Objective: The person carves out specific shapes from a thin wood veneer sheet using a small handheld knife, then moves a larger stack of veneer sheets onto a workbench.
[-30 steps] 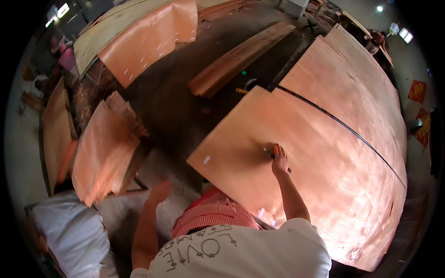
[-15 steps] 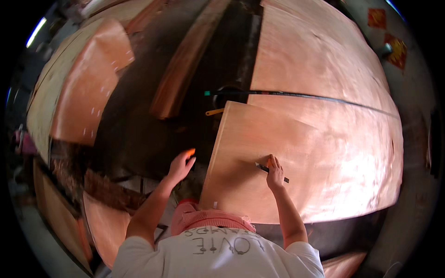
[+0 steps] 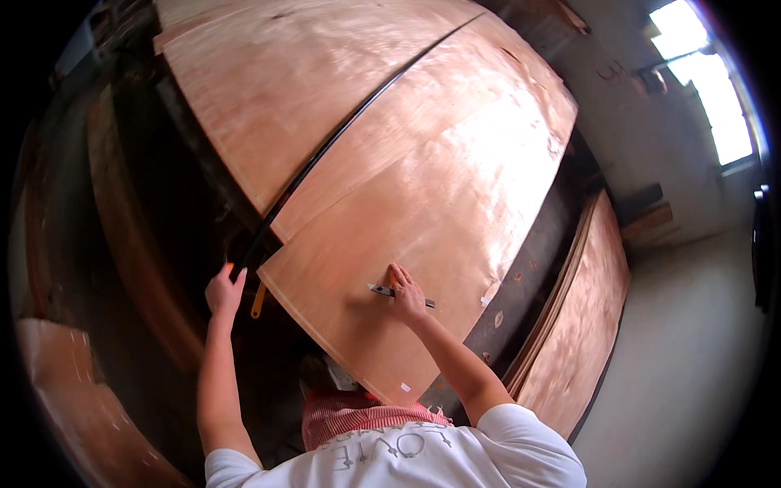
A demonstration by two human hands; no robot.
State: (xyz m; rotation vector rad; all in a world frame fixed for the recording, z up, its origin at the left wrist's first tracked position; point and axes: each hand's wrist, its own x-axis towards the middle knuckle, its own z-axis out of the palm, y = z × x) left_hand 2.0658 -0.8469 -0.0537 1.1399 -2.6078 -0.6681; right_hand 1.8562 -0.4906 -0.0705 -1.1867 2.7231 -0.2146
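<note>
My right hand (image 3: pixel 407 294) rests on a thin tan wood veneer sheet (image 3: pixel 342 244) and keeps a dark utility knife (image 3: pixel 381 289) under its fingers. The knife's blade points left, and its tail sticks out to the right of the hand. An orange cover shows on one fingertip. At the left, my left hand (image 3: pixel 224 293) closes its thumb and finger at the near end of a long black rod (image 3: pixel 327 145), and that end is hidden in the grip. Diagonally, the rod lies across the veneer stack. Beside the left hand is a narrow yellow handle (image 3: pixel 259 301).
More veneer sheets (image 3: pixel 268 73) spread out at the far side. Another stack of wood sheets (image 3: pixel 579 309) leans at the right by a pale wall (image 3: pixel 683 342). A long curved wood strip (image 3: pixel 130 220) and a veneer piece (image 3: pixel 81 398) lie on the left.
My view has turned to the right. My left hand has reached forward to the rod's near end. The right hand still holds the knife on the sheet.
</note>
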